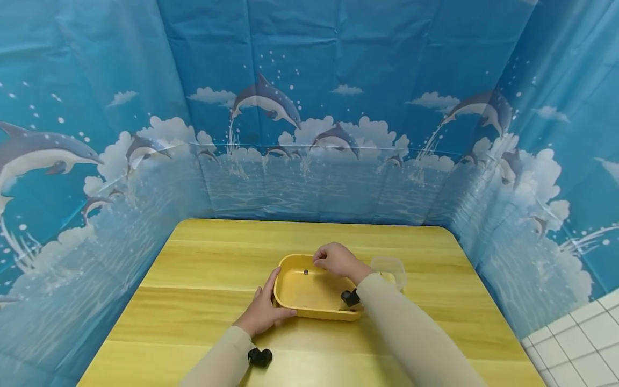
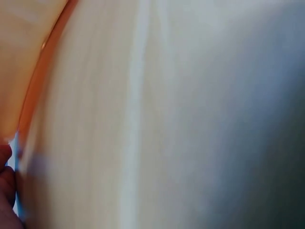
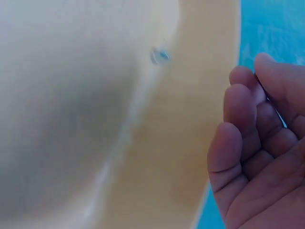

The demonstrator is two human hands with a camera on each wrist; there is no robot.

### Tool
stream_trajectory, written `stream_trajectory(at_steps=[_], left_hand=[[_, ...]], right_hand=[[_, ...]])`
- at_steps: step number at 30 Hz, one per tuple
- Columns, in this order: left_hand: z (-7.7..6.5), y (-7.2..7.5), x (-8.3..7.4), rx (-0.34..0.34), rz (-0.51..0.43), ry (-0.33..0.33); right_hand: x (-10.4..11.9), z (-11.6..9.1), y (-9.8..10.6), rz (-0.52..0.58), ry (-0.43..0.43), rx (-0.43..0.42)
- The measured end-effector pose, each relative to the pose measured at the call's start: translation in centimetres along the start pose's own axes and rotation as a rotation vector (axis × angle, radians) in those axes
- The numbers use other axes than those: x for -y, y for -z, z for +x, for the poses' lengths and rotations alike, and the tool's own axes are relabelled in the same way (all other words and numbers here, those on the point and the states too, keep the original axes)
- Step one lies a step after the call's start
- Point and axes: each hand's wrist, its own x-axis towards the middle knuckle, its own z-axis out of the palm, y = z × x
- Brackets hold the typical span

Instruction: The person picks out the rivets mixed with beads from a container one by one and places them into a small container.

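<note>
A yellow rectangular tray (image 1: pixel 309 313) with rounded corners stands on the table. My left hand (image 1: pixel 263 312) holds its near left corner, fingers along the left wall and thumb on the near rim; the left wrist view shows only some fingers at its edge. Over the tray's far right part hovers my right hand (image 1: pixel 337 259), fingers bent and thumb close to the index finger. Whether something small sits between those tips is hidden. A small round metallic piece (image 1: pixel 306 272) lies inside near the far wall, and also shows as a shiny metal bit (image 3: pixel 159 56), blurred.
A clear plastic container (image 1: pixel 389 264) stands right of the tray, partly behind my right forearm. Small dark bits (image 1: pixel 345 310) lie along the tray's near inner edge. The yellow wood-grain table (image 1: pixel 193 301) is bounded by a blue dolphin-print curtain (image 1: pixel 309 183) behind and at the sides.
</note>
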Motion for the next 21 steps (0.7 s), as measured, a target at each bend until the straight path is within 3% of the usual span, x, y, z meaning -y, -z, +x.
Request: stream_trajectory(at_steps=[3,9,12,16,21], left_hand=[[0.0,0.2,-0.2,-0.002,-0.019,-0.028],[0.1,0.6,-0.4,-0.005,-0.016,-0.022],[0.3,0.7,-0.3,0.013,-0.065,-0.021],[0.7,0.8,-0.4,0.043,-0.14,-0.019],[0.8,0.8,-0.4,0.049,-0.155,-0.004]], right_hand=[[-0.6,-1.0,1.7,0.025,-0.018,-0.033],[-2.5,-2.8,4.3,0.048,-0.057,-0.101],[-3.5,-3.8,5.4,0.052,-0.058,-0.13],[-4.9,-4.9,6.6,0.032,-0.06,-0.154],[-6.6,-6.0,7.4,0.017,-0.085,-0.169]])
